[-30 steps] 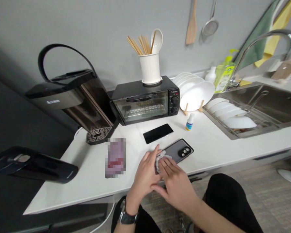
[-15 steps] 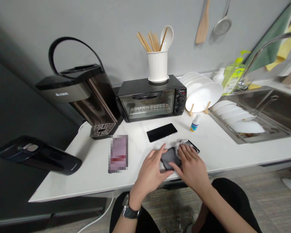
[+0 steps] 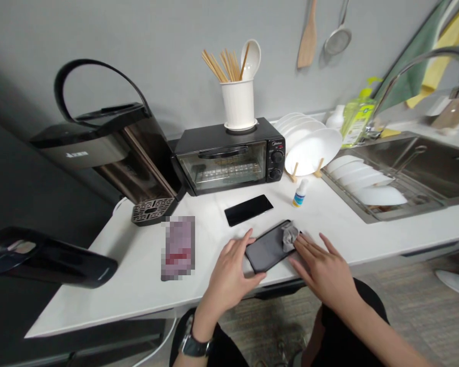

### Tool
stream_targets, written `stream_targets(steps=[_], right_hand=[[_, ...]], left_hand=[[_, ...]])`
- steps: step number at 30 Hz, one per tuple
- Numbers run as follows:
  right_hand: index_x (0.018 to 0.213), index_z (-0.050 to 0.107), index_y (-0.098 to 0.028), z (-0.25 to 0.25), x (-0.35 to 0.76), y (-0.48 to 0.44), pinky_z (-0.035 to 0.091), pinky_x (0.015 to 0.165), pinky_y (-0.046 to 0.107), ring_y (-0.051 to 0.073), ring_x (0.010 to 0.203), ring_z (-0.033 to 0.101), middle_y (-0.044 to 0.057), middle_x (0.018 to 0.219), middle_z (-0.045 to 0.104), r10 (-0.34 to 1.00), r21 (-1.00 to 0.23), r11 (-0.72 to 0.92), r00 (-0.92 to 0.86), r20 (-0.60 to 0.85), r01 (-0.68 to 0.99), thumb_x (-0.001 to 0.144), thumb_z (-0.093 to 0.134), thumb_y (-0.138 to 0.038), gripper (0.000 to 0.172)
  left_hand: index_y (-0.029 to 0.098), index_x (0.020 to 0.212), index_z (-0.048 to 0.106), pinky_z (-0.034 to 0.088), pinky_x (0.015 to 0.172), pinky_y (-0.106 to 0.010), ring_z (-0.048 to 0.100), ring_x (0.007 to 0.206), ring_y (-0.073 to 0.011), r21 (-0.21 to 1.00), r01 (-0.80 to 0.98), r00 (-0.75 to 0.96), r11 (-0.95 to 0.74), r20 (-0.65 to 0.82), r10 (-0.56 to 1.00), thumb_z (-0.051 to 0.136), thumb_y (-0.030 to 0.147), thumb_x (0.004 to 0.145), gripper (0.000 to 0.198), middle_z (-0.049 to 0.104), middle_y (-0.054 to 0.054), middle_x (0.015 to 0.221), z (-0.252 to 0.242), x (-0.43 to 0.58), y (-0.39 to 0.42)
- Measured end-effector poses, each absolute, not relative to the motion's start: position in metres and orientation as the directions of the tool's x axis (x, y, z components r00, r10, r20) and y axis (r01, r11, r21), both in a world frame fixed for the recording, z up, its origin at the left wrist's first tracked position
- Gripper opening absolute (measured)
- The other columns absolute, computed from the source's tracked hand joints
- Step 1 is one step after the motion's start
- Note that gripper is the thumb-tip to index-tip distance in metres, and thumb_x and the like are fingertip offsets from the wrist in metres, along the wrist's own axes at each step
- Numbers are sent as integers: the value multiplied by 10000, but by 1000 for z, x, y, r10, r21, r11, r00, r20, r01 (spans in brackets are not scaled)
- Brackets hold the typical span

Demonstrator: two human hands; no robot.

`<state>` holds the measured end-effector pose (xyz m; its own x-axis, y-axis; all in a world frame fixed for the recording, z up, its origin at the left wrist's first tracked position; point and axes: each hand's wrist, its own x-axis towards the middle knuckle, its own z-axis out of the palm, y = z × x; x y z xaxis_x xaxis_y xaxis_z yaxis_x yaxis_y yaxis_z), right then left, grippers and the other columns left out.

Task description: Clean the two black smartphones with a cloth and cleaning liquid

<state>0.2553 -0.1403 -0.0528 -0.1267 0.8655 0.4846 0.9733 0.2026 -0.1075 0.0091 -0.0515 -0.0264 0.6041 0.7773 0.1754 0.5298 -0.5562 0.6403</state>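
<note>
A black phone case point(image 3: 263, 252) with a dark grey inner face lies slanted at the counter's front edge. My left hand point(image 3: 229, 272) grips its left end, fingers at the upper corner and thumb at the lower one. A crumpled grey wipe point(image 3: 289, 236) rests on the case's right end. Beside it, my right hand point(image 3: 323, 267) has its fingers stretched out, with the fingertips touching the wipe's right edge and the little finger apart. Behind the case lies a smartphone point(image 3: 248, 210) with a dark screen. A small white spray bottle point(image 3: 300, 193) stands upright to the phone's right.
A toaster oven point(image 3: 229, 158) stands behind, with a white utensil holder point(image 3: 238, 104) on top. Left are a dark water dispenser point(image 3: 137, 158), a lying black flask-like object point(image 3: 49, 257) and a blurred purple item point(image 3: 179, 247). Racked plates point(image 3: 313, 152) and a sink point(image 3: 424, 168) are right.
My right hand has slid right, off the top of the wipe, and uncovered more of the case. The left hand keeps its hold. The view has shifted slightly.
</note>
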Motion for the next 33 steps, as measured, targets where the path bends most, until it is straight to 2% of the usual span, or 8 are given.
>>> stream_targets(steps=[3,7,11,14,18,24,27,33], right_hand=[[1326,645,-74,-53,248,-124,398,1171,558,346,1295,640,220,1343,696,869,-103,139,-72,489,985,1078,484,-449,477],[1321,638,-14,-50,201,-110,437,1157,564,392,1325,603,271,1340,677,861,-188,165,-48,507,968,1045,523,-484,557],[1248,679,-91,-43,159,-122,440,1176,523,343,1290,635,198,1253,735,874,-360,331,-139,466,872,1022,564,-499,480],[1300,653,-152,-42,162,-138,434,1187,485,278,1299,640,125,1292,739,881,-429,395,-202,429,812,1036,565,-469,422],[1316,651,-211,-47,209,-142,373,1207,544,283,1341,617,94,1310,741,886,-317,323,-167,433,892,1073,514,-401,337],[1284,665,-78,-51,243,-109,401,1173,588,356,1282,649,216,1323,707,886,-131,134,-60,459,982,1072,496,-481,486],[1321,652,-26,-50,216,-98,438,1160,559,385,1316,615,258,1369,668,883,-153,149,-62,465,977,1039,543,-516,576],[1359,647,-64,-42,160,-119,413,1206,528,327,1307,630,206,1359,692,880,-352,373,-207,428,858,1019,582,-524,576]], left_hand=[[360,1633,250,413,1160,-462,506,1329,-279,639,533,604,-555,171,778,847,218,804,1032,594,-33,1463,-25,12,-50],[343,1638,251,428,1142,-456,511,1320,-279,645,515,612,-564,184,769,789,163,816,999,601,-50,1448,-28,11,-49],[292,1647,245,455,1100,-482,541,1247,-306,615,543,604,-572,189,775,715,73,775,1015,606,-96,1406,-33,8,-47],[294,1648,244,461,1084,-502,548,1223,-320,590,582,573,-560,192,797,755,111,780,1024,612,-100,1390,-35,6,-49],[331,1639,250,433,1129,-502,535,1283,-313,617,562,570,-550,193,799,852,237,791,1045,614,-70,1420,-32,8,-53],[336,1610,317,435,1132,-484,534,1296,-303,613,554,573,-564,210,792,872,245,770,1011,632,-51,1417,-29,13,-51],[329,1608,323,442,1120,-487,547,1277,-307,615,549,569,-565,220,792,850,237,778,988,648,-55,1405,-29,14,-49],[263,1612,351,478,1054,-491,581,1169,-322,574,616,549,-539,177,817,788,123,739,986,662,-107,1298,-31,12,-48]])
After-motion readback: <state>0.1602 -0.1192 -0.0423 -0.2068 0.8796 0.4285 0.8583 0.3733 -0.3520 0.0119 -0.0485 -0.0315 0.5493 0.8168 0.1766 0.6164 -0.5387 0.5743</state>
